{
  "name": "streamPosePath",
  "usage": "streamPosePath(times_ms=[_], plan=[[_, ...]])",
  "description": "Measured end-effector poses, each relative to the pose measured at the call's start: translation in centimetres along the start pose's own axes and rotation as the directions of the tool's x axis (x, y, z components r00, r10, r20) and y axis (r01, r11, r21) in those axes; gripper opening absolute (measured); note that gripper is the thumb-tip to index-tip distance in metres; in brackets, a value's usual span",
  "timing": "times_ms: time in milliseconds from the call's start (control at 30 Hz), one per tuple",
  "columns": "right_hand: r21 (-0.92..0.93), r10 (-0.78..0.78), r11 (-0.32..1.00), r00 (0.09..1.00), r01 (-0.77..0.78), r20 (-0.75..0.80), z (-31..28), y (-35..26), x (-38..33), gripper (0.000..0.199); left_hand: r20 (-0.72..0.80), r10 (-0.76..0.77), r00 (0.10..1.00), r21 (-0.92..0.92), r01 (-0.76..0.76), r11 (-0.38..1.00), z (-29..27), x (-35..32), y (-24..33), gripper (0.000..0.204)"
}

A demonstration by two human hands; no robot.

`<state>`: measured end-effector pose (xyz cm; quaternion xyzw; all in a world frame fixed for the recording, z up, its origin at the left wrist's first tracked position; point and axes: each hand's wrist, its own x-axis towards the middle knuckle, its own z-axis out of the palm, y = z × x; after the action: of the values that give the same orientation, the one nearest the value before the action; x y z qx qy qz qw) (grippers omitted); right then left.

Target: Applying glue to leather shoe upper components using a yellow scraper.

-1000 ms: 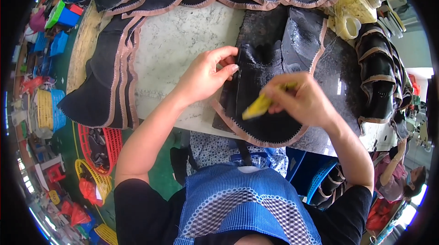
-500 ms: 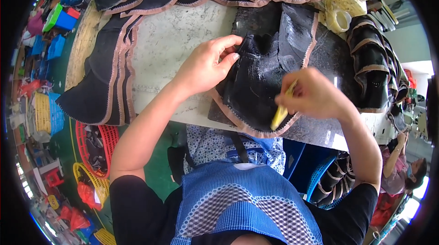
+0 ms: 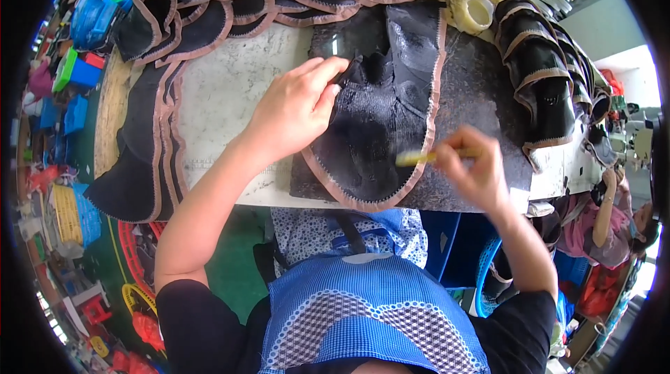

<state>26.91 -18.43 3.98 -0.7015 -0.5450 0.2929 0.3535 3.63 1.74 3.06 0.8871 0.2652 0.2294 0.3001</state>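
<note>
A black shoe upper (image 3: 370,136) with a zigzag-stitched brown edge lies in front of me, its surface partly wet and shiny. My left hand (image 3: 293,108) pinches its left side near the notched top, thumb and forefinger closed on it. A yellow-handled brush (image 3: 426,157) is in my right hand (image 3: 474,164), fingers wrapped round the handle. Its pale tip is over the lower right part of the upper; whether it touches is hard to tell. Under the upper lies a dark, worn board (image 3: 481,108).
More black uppers (image 3: 237,14) overlap along the far edge. Others are stacked at the left (image 3: 139,143) and the right (image 3: 548,81). A glue-stained yellow container (image 3: 478,11) stands at the far right. Baskets (image 3: 488,269) sit below the table. A co-worker (image 3: 600,227) is off to the right.
My right hand has swung the brush from pointing down at the bottom edge to lying nearly level, pointing left. My left hand keeps its pinch. The whole view has shifted slightly.
</note>
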Motion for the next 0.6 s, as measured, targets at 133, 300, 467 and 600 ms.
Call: streamPosePath(times_ms=[133,300,467,600], plan=[[0.103,-0.019,0.995,0.989,0.004,0.144,-0.1,-2.3,-3.3,0.024,0.076,-0.155,0.985,-0.049,0.159,0.986,-0.2,-0.8,1.5,0.034],[0.719,0.183,0.670,0.897,0.186,-0.402,-7.1,1.0,-4.0,0.030,-0.046,0.121,0.992,-0.197,-0.128,0.972,-3.4,0.8,5.7,0.034],[0.761,0.364,0.507,0.700,0.404,-0.614,-12.0,4.7,-6.7,0.028,-0.324,0.125,0.938,-0.510,-0.284,0.812,-13.0,13.5,10.9,0.033],[0.813,0.358,0.433,0.753,0.389,-0.552,-12.0,5.7,-7.9,0.028,-0.834,0.244,0.495,-0.139,-0.617,0.775,-23.1,23.5,16.4,0.032]])
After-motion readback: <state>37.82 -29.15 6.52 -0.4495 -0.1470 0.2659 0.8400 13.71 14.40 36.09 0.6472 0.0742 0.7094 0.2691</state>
